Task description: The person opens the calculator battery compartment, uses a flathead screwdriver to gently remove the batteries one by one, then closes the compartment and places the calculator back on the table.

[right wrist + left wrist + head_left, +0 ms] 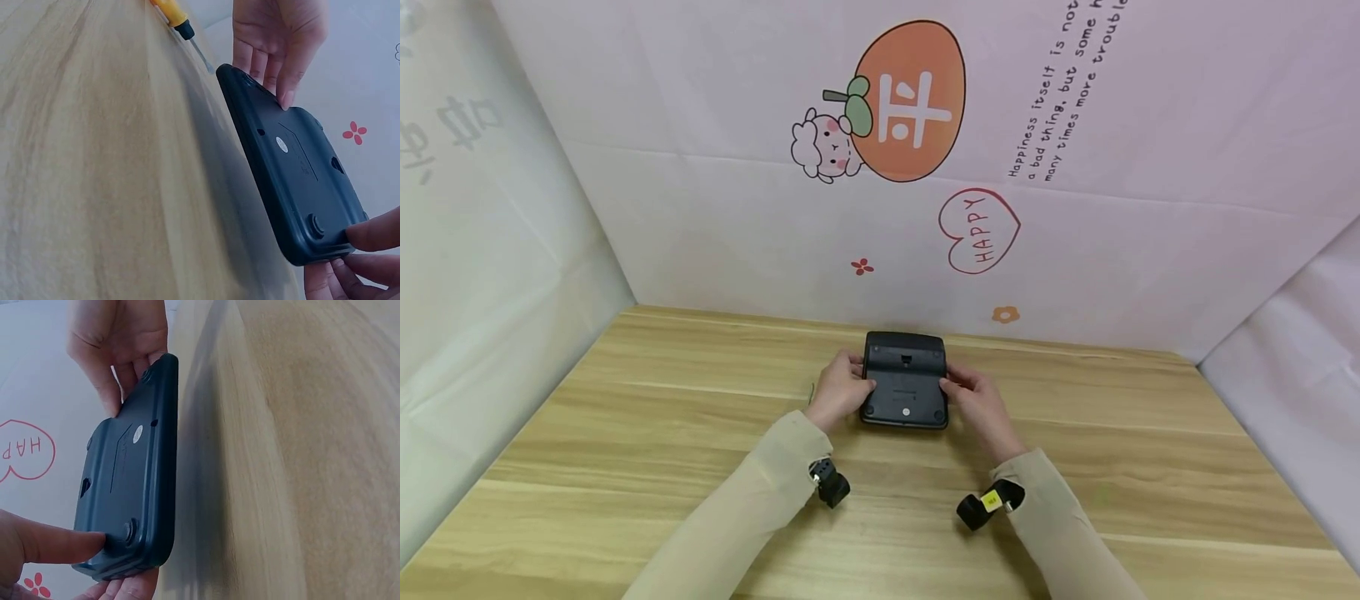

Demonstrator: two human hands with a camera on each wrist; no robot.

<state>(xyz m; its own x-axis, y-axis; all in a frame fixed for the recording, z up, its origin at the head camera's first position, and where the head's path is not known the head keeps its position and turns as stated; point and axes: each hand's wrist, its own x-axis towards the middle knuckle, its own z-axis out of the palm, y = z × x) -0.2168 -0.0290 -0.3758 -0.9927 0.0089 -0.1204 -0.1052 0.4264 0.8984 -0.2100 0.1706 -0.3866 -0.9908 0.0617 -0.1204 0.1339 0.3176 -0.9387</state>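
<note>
A black device that looks like a desk calculator (904, 385) is held between both hands, its back turned up toward the head camera. Rubber feet, a small notch and a round white sticker show on that back; its front is hidden. My left hand (841, 385) grips the left edge, thumb on the back and fingers underneath. On the opposite edge my right hand (979, 403) pinches it the same way. In the left wrist view the calculator (134, 481) stands tilted over the wood, with a shadow beside it. Beyond the left hand lies a screwdriver (181, 25) with a yellow and black handle.
The wooden table (662, 433) ends at a white printed cloth (760, 242) behind the hands. White cloth also hangs at the left and right sides. A small black camera (829, 483) sits on the left wrist, another camera (974, 512) on the right.
</note>
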